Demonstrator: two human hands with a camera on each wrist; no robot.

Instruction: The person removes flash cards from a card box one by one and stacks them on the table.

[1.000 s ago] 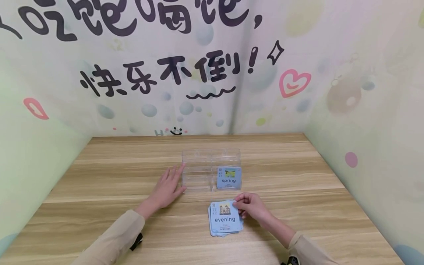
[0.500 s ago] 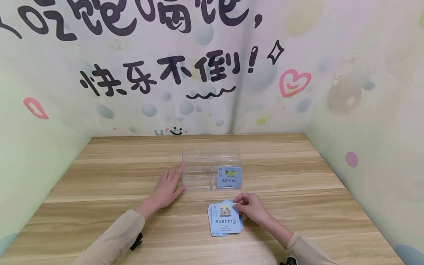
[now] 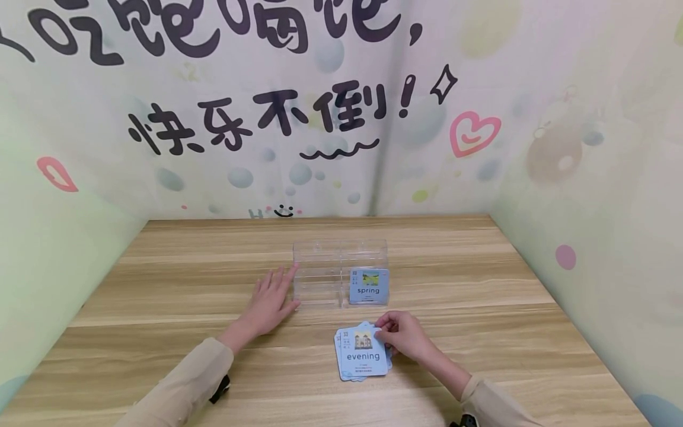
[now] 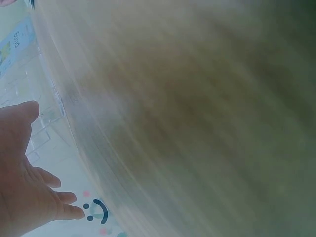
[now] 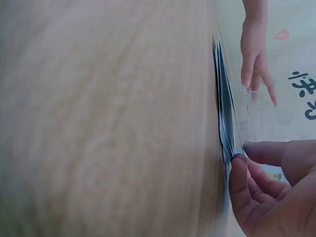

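Observation:
My left hand lies with fingers spread and straight, touching the left side of a clear plastic card rack. The rack has two columns of tiers. A light blue word card reading "spring" stands in its lower right slot. In front of the rack lies a loose stack of blue cards, topped by the "evening" card. My right hand pinches that top card by its right edge between thumb and fingers. In the right wrist view, the pinched card tilts slightly up from the stack.
The wood-grain table meets a printed backdrop with black lettering behind the rack. Side panels of the same cloth flank the table. A dark band sits at my left sleeve.
The "evening" card has shifted slightly toward me, baring the corner of a card beneath it. My right hand has barely moved; the left hand and rack stay put.

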